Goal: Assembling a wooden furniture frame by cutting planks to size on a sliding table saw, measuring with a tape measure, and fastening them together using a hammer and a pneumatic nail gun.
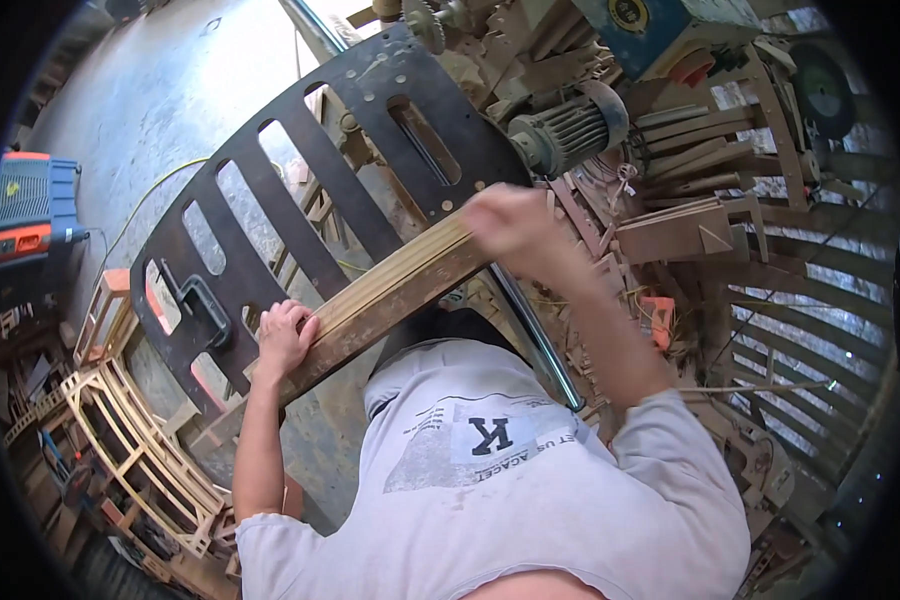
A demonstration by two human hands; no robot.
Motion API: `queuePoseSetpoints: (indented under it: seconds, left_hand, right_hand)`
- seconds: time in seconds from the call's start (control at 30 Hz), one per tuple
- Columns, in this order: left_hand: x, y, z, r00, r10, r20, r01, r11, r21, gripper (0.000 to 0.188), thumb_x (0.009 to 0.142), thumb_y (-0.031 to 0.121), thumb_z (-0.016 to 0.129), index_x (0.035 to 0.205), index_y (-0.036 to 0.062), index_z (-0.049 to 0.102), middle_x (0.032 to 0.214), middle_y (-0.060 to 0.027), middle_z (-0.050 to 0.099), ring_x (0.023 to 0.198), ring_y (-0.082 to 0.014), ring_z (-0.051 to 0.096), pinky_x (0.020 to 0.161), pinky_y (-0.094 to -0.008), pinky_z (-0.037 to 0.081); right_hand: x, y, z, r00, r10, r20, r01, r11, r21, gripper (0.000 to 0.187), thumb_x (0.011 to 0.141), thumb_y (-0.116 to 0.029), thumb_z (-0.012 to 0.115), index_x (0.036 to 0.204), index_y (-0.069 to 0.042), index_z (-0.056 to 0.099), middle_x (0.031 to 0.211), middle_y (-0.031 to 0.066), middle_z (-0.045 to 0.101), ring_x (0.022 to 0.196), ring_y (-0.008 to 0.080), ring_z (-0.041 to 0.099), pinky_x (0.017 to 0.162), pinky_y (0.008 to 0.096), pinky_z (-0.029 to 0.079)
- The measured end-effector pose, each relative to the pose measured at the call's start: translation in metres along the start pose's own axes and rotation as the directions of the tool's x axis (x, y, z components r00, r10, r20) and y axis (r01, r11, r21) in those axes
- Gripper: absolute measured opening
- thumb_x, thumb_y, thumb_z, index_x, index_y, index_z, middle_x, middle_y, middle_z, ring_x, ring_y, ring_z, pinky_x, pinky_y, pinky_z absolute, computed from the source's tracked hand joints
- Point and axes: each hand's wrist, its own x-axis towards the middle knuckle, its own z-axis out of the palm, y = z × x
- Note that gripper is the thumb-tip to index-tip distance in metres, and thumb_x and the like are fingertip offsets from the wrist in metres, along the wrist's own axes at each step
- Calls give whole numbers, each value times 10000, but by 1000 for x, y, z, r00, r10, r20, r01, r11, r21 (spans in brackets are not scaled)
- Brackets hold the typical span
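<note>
Several pale wooden strips [390,268] lie side by side along the near edge of a dark slotted metal table [300,185]. My left hand [285,338] grips their left end, its fingers curled over them. At the right end is my right hand [510,225], bent inward at the wrist; motion blurs its fingers, so its grip is unclear. Along the near side of the strips runs a worn brown wooden rail [400,298]. A dark clamp-like metal frame [205,312] rests on the table to the left of my left hand.
An electric motor [570,130] sits beyond the table's right end, and a round toothed blade [425,25] at its far corner. Wood offcuts [690,150] pile up on the right. A curved wooden frame [140,450] stands lower left, a blue-and-orange machine [30,220] at far left.
</note>
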Motion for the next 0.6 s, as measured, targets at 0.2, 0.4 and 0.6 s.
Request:
queuePoseSetpoints:
  seconds: [0.2, 0.4, 0.6]
  left_hand:
    - [14, 3, 7, 997, -17, 77, 28, 988, -151, 186, 835, 259, 660, 884, 79, 643, 865, -83, 606, 853, -275, 556, 755, -391, 394]
    - [7, 2, 7, 998, -54, 23, 55, 997, -62, 216, 847, 286, 653, 790, 78, 670, 872, -82, 617, 887, -266, 552, 772, -398, 385]
    - [10, 16, 22, 990, -114, -84, 105, 989, -106, 236, 863, 306, 644, 798, 81, 674, 880, -79, 619, 884, -274, 548, 775, -402, 386]
  right_hand:
    - [8, 48, 129, 952, -150, 265, 251, 881, -400, 208, 832, -275, 642, 846, -67, 641, 925, 111, 613, 960, 295, 569, 837, 440, 439]
    - [7, 55, 119, 957, -136, 256, 259, 797, -545, 227, 817, -292, 661, 864, -71, 637, 954, 98, 601, 1014, 271, 536, 900, 425, 387]
    - [3, 67, 103, 971, -127, 202, 225, 775, -591, 253, 846, -305, 632, 899, -59, 653, 995, 113, 587, 1053, 286, 519, 897, 457, 362]
